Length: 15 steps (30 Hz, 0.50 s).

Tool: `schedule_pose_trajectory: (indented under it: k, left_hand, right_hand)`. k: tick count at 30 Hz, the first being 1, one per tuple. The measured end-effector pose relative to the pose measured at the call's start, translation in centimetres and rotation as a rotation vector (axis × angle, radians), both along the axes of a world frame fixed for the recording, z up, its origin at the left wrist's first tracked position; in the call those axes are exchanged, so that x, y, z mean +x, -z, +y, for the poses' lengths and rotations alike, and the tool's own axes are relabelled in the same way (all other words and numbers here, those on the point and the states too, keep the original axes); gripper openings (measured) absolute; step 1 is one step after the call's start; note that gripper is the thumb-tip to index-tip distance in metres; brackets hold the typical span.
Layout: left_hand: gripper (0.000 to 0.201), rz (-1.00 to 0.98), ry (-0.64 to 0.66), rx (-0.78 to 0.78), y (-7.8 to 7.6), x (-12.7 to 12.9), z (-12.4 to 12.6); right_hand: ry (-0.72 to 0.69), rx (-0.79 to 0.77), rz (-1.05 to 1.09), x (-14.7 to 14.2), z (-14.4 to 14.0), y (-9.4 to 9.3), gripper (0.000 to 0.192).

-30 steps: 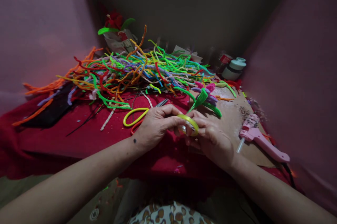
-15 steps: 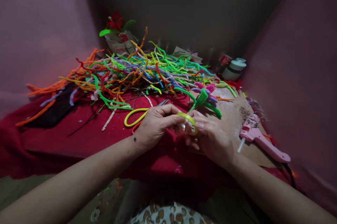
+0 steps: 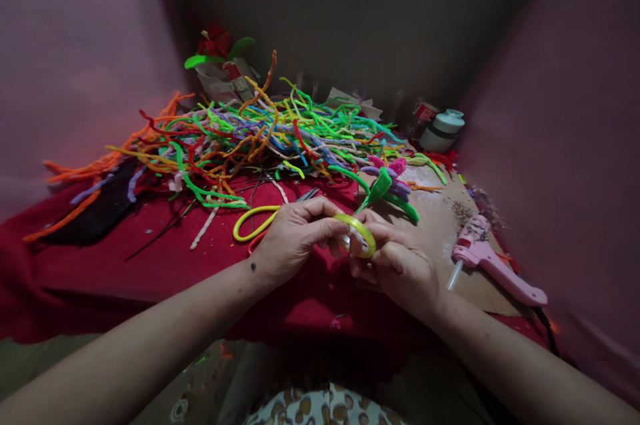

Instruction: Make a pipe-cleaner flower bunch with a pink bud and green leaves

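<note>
Head view, sole view on record.

Change since the earlier frames: slight. Tape roll [image 3: 356, 236] kept at the same spot between both hands; left thumb and forefinger a little nearer its rim; right hand fingers shifted slightly on the ring. All else on the desk unmoved.

Tape roll: small, yellow-green ring, tilted, held above the near edge of the red cloth [image 3: 150, 258], centre of frame. Position relative to grip: pinched between the two hands, left hand [image 3: 295, 238] on its left side, right hand [image 3: 400, 262] beneath and to its right.

Left grip: narrow, thumb and forefinger closed at the roll's rim; whether on the roll itself or a tape end, cannot tell. Right grip: fingers curled about the roll, holding it from below and behind.

Surroundings, listed:
- Scissors [image 3: 260, 222], yellow-handled, flat on the cloth just beyond the left hand.
- Pipe-cleaner flower [image 3: 390, 182], pink and purple with green leaves, lying just beyond the right hand.
- Heap of pipe cleaners [image 3: 250, 135], mixed colours, spread across the far half of the desk.
- Glue gun [image 3: 493, 265], pink, on a brown board [image 3: 450, 238], right of the right hand, apart from it.
- White jar [image 3: 443, 130], far right corner.
- Red flower [image 3: 215, 45], at the back left, behind the heap.
</note>
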<state>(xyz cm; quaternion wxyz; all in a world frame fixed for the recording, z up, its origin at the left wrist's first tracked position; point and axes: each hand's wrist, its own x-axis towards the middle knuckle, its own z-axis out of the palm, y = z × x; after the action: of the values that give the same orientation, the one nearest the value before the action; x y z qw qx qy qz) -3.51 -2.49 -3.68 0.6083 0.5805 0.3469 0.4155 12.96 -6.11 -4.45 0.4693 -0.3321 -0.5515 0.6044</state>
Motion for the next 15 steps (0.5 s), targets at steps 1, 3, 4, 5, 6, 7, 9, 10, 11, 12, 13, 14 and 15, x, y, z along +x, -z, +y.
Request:
schedule_pose_trajectory:
  k: [1, 3, 4, 5, 6, 7, 9, 10, 11, 12, 13, 14, 15]
  left_hand:
    - [0.010, -0.005, 0.001, -0.009, -0.01, -0.02, 0.02]
    - [0.012, -0.018, 0.005, -0.027, -0.03, -0.04, 0.09]
    - [0.012, -0.022, 0.005, -0.032, -0.03, -0.05, 0.12]
    - [0.011, -0.022, 0.000, -0.030, -0.04, -0.06, 0.15]
    - [0.011, -0.015, -0.007, -0.024, -0.04, -0.06, 0.16]
    - [0.010, -0.004, -0.012, -0.018, -0.03, -0.06, 0.18]
    - [0.010, 0.014, -0.013, -0.014, -0.02, -0.06, 0.17]
    - [0.010, 0.018, -0.010, -0.017, 0.00, -0.06, 0.16]
    - [0.010, 0.018, -0.005, -0.023, 0.01, -0.06, 0.15]
    - [0.011, 0.017, -0.001, -0.030, 0.02, -0.06, 0.14]
    - [0.011, 0.014, 0.002, -0.036, 0.02, -0.05, 0.12]
    - [0.012, 0.010, 0.004, -0.043, 0.03, -0.04, 0.11]
    - [0.012, 0.005, 0.005, -0.050, 0.04, -0.02, 0.09]
  right_hand:
    - [-0.016, -0.002, 0.008, 0.00, 0.04, -0.01, 0.024]
    - [-0.042, -0.005, 0.021, -0.06, 0.17, -0.12, 0.025]
    - [-0.045, -0.009, 0.025, -0.12, 0.25, -0.19, 0.023]
    - [-0.041, -0.015, 0.029, -0.20, 0.32, -0.25, 0.021]
    - [-0.034, -0.021, 0.034, -0.27, 0.39, -0.27, 0.020]
    - [-0.026, -0.026, 0.040, -0.33, 0.45, -0.26, 0.020]
    - [-0.026, -0.035, 0.045, -0.40, 0.52, -0.19, 0.020]
    - [-0.030, -0.037, 0.042, -0.39, 0.52, -0.15, 0.019]
    - [-0.034, -0.038, 0.032, -0.37, 0.50, -0.12, 0.019]
    - [-0.036, -0.038, 0.014, -0.33, 0.48, -0.12, 0.018]
    - [-0.033, -0.039, -0.008, -0.27, 0.44, -0.13, 0.018]
    - [-0.026, -0.041, -0.030, -0.22, 0.41, -0.16, 0.018]
    - [-0.019, -0.044, -0.047, -0.18, 0.39, -0.19, 0.017]
